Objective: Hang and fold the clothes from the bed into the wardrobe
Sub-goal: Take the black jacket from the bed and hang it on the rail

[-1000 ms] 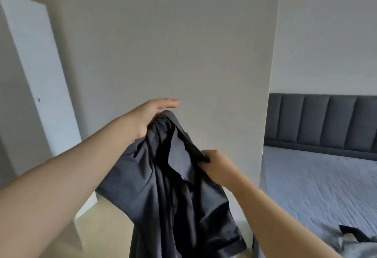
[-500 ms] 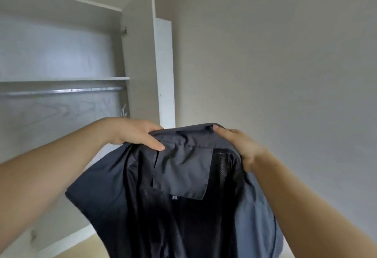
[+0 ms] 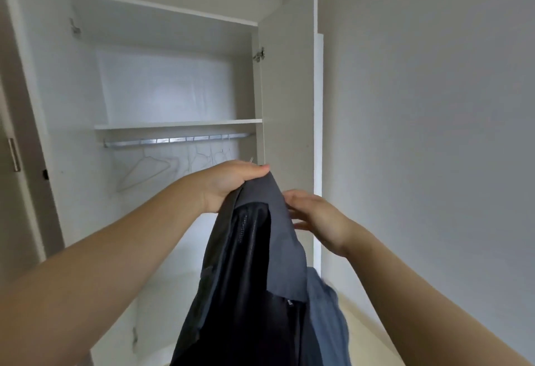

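A dark grey shirt (image 3: 260,273) hangs in front of me, held up by its collar end. My left hand (image 3: 228,183) grips the top of the shirt, and a thin metal hanger hook (image 3: 251,160) peeks out just above its fingers. My right hand (image 3: 315,215) lies against the shirt's right side with fingers fairly straight. Behind the shirt stands the open white wardrobe (image 3: 176,124), with a metal rail (image 3: 176,140) under its shelf. Several pale hangers (image 3: 150,169) hang from that rail.
The wardrobe's right door (image 3: 289,90) stands open beside my hands. Its left door (image 3: 20,134), with a metal handle, is open at the left edge. A plain wall (image 3: 434,105) fills the right side, and pale floor (image 3: 364,325) shows below.
The view has turned left from the bed to face the open wardrobe. The shirt has been gathered from a two-handed spread into my left hand's grip, and my right hand has loosened to its side.
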The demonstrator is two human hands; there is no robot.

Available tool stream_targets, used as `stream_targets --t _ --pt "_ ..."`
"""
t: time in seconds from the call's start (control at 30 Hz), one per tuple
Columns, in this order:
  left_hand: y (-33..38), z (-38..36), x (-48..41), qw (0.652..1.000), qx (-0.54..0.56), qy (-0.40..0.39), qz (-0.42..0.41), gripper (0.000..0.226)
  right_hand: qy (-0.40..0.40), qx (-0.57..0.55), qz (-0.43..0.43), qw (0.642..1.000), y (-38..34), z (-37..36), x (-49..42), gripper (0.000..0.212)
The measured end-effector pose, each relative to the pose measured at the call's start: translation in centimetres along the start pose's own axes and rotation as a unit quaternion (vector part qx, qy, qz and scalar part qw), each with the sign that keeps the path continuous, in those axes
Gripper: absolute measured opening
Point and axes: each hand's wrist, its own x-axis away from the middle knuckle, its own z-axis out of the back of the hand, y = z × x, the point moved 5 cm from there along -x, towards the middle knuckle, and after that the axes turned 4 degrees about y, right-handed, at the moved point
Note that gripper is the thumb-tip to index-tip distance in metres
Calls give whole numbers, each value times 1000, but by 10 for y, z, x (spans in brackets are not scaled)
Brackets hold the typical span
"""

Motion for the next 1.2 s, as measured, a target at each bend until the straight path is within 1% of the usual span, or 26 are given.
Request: stream_targets --t 0.07,0.13,0.2,0.27,0.33,0.4,0.43,0.47,0.53,0.57,0.6,0.63,0.67,0.7,0.73,0.77,0.8,0.83,0.87,0.9,0.93,0.97,1.0,1.03,1.1,1.2 --pt "-5 23 -12 1000 23 14 10 26 -62 -64 -16 996 7 -32 -20 47" --pt "-9 40 -19 998 52 18 35 24 -81 -103 -31 991 13 -50 -32 54" --pt "-12 61 -26 998 48 -4 36 20 -58 -106 -20 992 19 -59 -53 46" --pt "-14 88 -34 999 12 -16 29 20 -3 -94 8 996 20 -59 -78 40" --pt "-23 120 -44 999 -36 4 37 28 42 -89 32 995 24 -61 -108 38" --pt "-40 148 -55 989 -129 52 51 37 58 -82 61 993 24 -66 -132 40" --pt "-52 164 -63 973 -205 86 61 39 49 -81 75 993 25 -73 -151 45" --pt "-64 179 -71 946 -294 114 71 37 45 -85 87 992 24 -79 -166 47" --pt "-89 206 -86 873 -454 153 92 30 38 -115 100 988 24 -84 -197 48" --pt "-100 217 -94 838 -507 174 100 26 29 -130 105 985 24 -85 -213 48" --pt "-110 229 -103 810 -539 206 100 23 18 -140 106 984 24 -85 -229 48" --pt "-115 239 -111 784 -558 260 81 21 4 -149 108 983 24 -85 -246 46" --pt "-115 246 -119 761 -559 327 42 22 -13 -159 110 981 25 -86 -264 43" --pt "-113 251 -128 756 -525 391 -15 21 -29 -163 110 980 25 -86 -282 40" --pt "-111 252 -136 778 -458 424 -70 17 -39 -160 110 980 24 -87 -297 39" --pt "-110 251 -147 820 -372 423 -104 9 -48 -157 111 980 23 -89 -311 39" --pt "-111 251 -161 865 -286 397 -110 8 -59 -156 113 980 24 -90 -327 39" --pt "-113 251 -176 903 -202 365 -101 12 -68 -160 111 979 26 -91 -346 38" --pt "-118 250 -186 930 -136 330 -86 14 -70 -164 105 978 27 -92 -360 36" --pt "-122 250 -194 945 -124 293 -71 20 -67 -169 100 978 29 -93 -374 34" --pt "-128 251 -202 952 -155 257 -58 37 -69 -170 97 978 30 -94 -388 33" --pt "-136 253 -211 950 -206 230 -42 56 -76 -166 96 979 33 -96 -402 33" --pt "-144 258 -219 943 -250 219 -21 69 -83 -162 93 979 37 -99 -415 33" --pt "-150 264 -224 937 -272 220 2 72 -88 -160 87 979 42 -102 -426 34" --pt "-158 281 -233 931 -277 236 38 62 -95 -158 72 980 55 -109 -443 35" --pt "-162 306 -247 932 -267 231 82 45 -92 -167 49 980 75 -112 -470 34"
